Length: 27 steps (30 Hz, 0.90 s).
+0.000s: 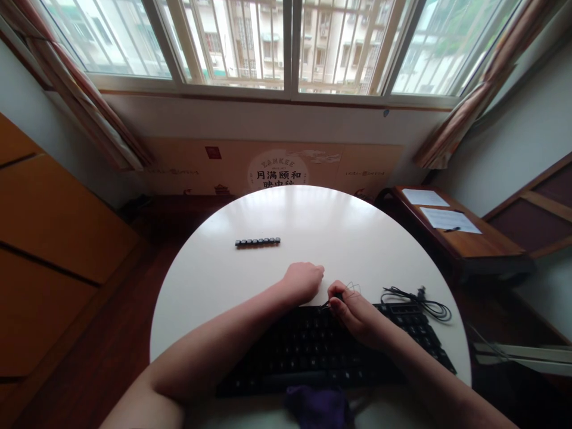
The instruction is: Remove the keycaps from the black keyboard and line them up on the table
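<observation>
A black keyboard (308,348) lies on the white round table (201,286), partly covered by my forearms. My right hand (353,310) is closed on a keycap puller (338,295), over the keyboard's far edge; thin wire loops stick out by the fingers. Just left of it, my left hand (304,281) is curled at the keyboard's far edge, knuckles up. Its fingertips are hidden, so anything inside them cannot be made out. Farther back, several black keycaps (258,242) stand in a straight row.
A bundled black cable (417,301) rests at the keyboard's far right. Purple cloth (317,406) shows at the near edge. To the right, a wooden side table (482,244) bears printed sheets (450,220) and a pen. Windows and a decorated panel (179,167) are behind.
</observation>
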Tool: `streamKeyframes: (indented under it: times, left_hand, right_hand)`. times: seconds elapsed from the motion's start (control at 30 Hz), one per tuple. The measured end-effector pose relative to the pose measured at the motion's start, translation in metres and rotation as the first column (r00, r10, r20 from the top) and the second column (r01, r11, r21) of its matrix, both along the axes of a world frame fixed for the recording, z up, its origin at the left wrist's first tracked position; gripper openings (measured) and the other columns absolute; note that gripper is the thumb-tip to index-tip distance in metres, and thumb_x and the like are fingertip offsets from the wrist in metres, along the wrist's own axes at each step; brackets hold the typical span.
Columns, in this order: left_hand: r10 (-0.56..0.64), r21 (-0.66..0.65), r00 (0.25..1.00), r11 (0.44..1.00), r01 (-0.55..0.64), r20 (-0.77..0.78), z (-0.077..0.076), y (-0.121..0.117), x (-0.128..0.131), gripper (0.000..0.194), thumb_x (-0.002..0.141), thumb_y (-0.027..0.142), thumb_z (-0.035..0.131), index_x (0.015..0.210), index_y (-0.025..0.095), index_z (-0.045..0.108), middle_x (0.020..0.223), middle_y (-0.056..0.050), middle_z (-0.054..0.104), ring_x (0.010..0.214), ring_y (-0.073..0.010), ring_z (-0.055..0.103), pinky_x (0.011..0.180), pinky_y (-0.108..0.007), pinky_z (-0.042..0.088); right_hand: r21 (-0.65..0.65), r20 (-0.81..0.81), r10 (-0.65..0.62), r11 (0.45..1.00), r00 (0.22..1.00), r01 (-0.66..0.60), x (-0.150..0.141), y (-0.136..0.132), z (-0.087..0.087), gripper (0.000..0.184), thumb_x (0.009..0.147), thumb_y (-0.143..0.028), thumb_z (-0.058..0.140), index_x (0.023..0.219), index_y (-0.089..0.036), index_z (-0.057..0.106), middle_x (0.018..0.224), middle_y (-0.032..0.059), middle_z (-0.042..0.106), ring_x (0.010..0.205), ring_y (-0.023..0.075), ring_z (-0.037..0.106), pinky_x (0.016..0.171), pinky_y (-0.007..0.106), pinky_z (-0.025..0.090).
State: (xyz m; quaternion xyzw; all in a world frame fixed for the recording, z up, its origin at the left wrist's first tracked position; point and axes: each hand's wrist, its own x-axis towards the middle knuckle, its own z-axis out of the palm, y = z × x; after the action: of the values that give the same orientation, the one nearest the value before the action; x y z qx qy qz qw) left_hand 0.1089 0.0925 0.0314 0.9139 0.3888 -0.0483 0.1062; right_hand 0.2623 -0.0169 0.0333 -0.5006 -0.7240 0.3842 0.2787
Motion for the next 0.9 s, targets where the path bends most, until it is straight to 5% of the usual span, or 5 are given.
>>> streamKeyframes:
  times: [0.33, 0.47, 0.57, 0.7, 0.9]
  left_hand:
    - [0.029, -0.016, 0.999, 0.999, -0.029, 0.014, -0.006, 0.003, -0.002, 0.017, 0.087, 0.021, 0.048, 0.093, 0.018, 0.064, 0.082, -0.011, 0.071, 0.075, -0.0250, 0.068, 0.061, -0.031, 0.048]
    - [0.043, -0.017, 0.999, 0.999, -0.043, 0.030, -0.004, 0.003, -0.003, 0.019, 0.090, 0.022, 0.045, 0.092, 0.019, 0.064, 0.083, -0.011, 0.071, 0.074, -0.0239, 0.067, 0.062, -0.031, 0.047]
    - [0.035, -0.006, 0.998, 0.999, -0.035, 0.058, 0.002, 0.003, -0.005, 0.026, 0.096, 0.027, 0.039, 0.093, 0.020, 0.064, 0.086, -0.010, 0.071, 0.078, -0.0225, 0.067, 0.066, -0.031, 0.048]
    - [-0.083, -0.056, 0.957, 0.993, 0.103, 0.279, 0.011, 0.001, -0.007, 0.031, 0.100, 0.035, 0.036, 0.103, 0.022, 0.064, 0.103, -0.008, 0.070, 0.090, -0.0219, 0.066, 0.077, -0.032, 0.049]
    - [-0.251, -0.200, 0.761, 0.873, 0.445, 0.598, 0.012, 0.000, -0.010, 0.028, 0.094, 0.034, 0.058, 0.118, 0.022, 0.065, 0.105, -0.008, 0.068, 0.088, -0.0161, 0.065, 0.081, -0.027, 0.049]
  right_hand:
    - [0.134, 0.280, 0.053, 0.987, 0.958, -0.094, -0.008, -0.006, -0.001, 0.021, 0.101, -0.039, 0.037, 0.095, -0.021, 0.046, 0.069, -0.0009, 0.056, 0.057, 0.0155, 0.047, 0.058, 0.027, 0.033]
    - [0.221, 0.153, -0.042, 0.975, 0.987, 0.007, -0.007, -0.009, -0.012, 0.031, 0.102, -0.047, 0.033, 0.093, -0.021, 0.047, 0.069, 0.0002, 0.055, 0.057, 0.0154, 0.049, 0.057, 0.028, 0.037]
    - [0.165, -0.167, -0.147, 0.971, 0.975, 0.175, -0.002, -0.008, -0.022, 0.036, 0.102, -0.054, 0.029, 0.092, -0.022, 0.043, 0.064, -0.0034, 0.050, 0.048, 0.0125, 0.045, 0.048, 0.024, 0.037]
    - [0.003, -0.473, -0.327, 0.928, 0.818, 0.372, 0.011, -0.003, -0.030, 0.034, 0.103, -0.055, 0.030, 0.093, -0.024, 0.036, 0.056, -0.0088, 0.043, 0.037, 0.0093, 0.039, 0.037, 0.020, 0.032]
    - [0.080, -0.334, -0.288, 0.940, 0.897, 0.332, 0.020, -0.003, -0.027, 0.032, 0.103, -0.052, 0.033, 0.094, -0.022, 0.040, 0.057, -0.0074, 0.046, 0.040, 0.0093, 0.042, 0.041, 0.021, 0.034]
